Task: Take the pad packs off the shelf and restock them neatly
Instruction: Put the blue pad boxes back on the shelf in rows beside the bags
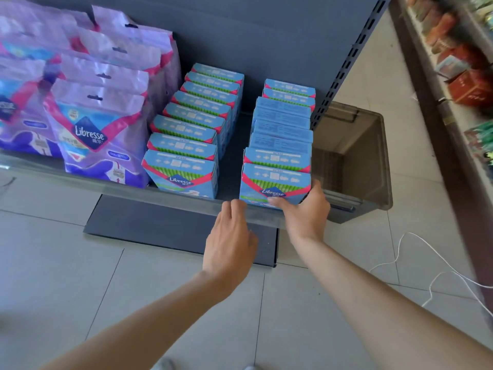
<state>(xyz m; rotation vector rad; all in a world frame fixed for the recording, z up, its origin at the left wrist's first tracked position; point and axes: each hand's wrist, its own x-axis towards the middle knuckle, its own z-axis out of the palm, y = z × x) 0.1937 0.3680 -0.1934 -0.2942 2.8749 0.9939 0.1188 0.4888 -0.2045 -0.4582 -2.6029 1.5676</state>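
Blue cardboard packs stand in two rows on the shelf (186, 201), and each row runs from the front lip back to the grey wall. My right hand (306, 212) is on the front pack (274, 182) of the right row: the thumb lies on its lower front face, and the fingers (317, 186) wrap its right side, so this pack is held. My left hand (229, 236) is loosely spread and holds nothing; it hovers at the shelf lip, just beside the lower left corner of the same pack, in front of the gap between the rows. The pack stands straight ahead of both hands, its broad face toward me and its long side across. I judge the right hand is nearer and will lead. Some packs behind it show the plain back side, so this row is not yet neat. The left row (186, 129) looks uniform.
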